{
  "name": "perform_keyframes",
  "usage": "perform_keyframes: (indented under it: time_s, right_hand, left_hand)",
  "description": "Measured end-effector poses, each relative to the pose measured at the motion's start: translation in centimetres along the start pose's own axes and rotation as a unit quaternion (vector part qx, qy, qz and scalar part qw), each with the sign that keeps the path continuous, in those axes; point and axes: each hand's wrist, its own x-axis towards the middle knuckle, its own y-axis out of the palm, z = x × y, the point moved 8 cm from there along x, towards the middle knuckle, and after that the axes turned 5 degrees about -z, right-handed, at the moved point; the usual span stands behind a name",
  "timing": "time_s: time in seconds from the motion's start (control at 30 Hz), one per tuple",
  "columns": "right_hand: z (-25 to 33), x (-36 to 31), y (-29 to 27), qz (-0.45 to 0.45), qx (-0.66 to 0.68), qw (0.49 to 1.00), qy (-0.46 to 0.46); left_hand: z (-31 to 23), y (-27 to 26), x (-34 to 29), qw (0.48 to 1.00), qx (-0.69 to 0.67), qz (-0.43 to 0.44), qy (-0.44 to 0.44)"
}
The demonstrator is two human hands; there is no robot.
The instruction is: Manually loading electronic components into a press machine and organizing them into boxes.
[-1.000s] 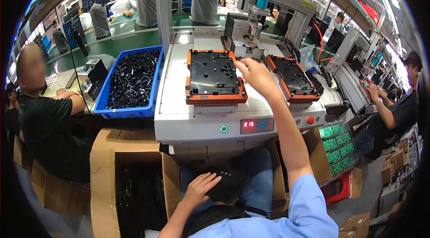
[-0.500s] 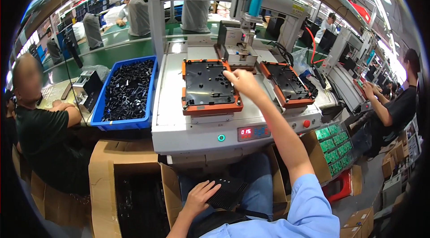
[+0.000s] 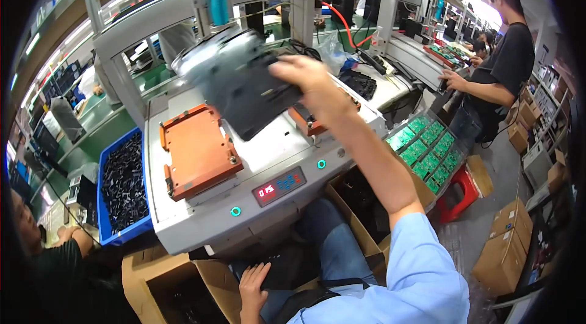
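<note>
A: Resting low, left hand (image 3: 253, 281) lies flat, fingers spread, on a dark part (image 3: 287, 266) in the lap.

B: Right hand (image 3: 305, 77)?

A: Pinching a black panel (image 3: 241, 89) by its right edge, lifted over the orange tray (image 3: 198, 150).

B: Handling?

A: Looks stiff, light, blurred; an edge grip probably suits it.

The black panel (image 3: 244, 83) held in the right hand (image 3: 311, 83) is motion-blurred; its surface detail cannot be read. The right orange fixture (image 3: 308, 121) is largely hidden beneath it. The left hand (image 3: 253, 284) is partly covered by the lap.
</note>
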Motion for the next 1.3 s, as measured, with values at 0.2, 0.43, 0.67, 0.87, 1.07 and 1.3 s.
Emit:
perform_keyframes:
  time_s: [0.2,0.43,0.67,0.87,1.07,1.3]
  right_hand:
    - [-3.1,2.1,-26.8,-0.315,-0.089,0.945,-0.016]
    - [-19.1,2.8,-44.5,-0.464,-0.077,0.867,0.165]
    - [-21.3,5.5,-45.0,-0.31,-0.099,0.939,0.111]
    - [-20.7,3.2,-39.7,-0.227,-0.114,0.949,0.185]
    - [-14.6,-3.1,-40.3,-0.408,-0.1,0.908,0.0]
    - [-0.6,-17.4,-18.1,-0.282,-0.271,0.886,-0.248]
  left_hand:
    - [2.3,1.4,-1.1,0.983,-0.103,0.026,-0.15]
    - [2.7,2.8,-1.3,0.92,-0.188,0.018,-0.343]
    - [3.4,3.9,-1.9,0.862,-0.265,0.047,-0.43]
    - [1.7,1.5,0.6,0.913,-0.219,0.027,-0.343]
    - [5.1,3.8,-2.1,0.902,-0.281,0.006,-0.328]
    - [3.3,1.8,-1.2,0.828,-0.409,-0.078,-0.374]
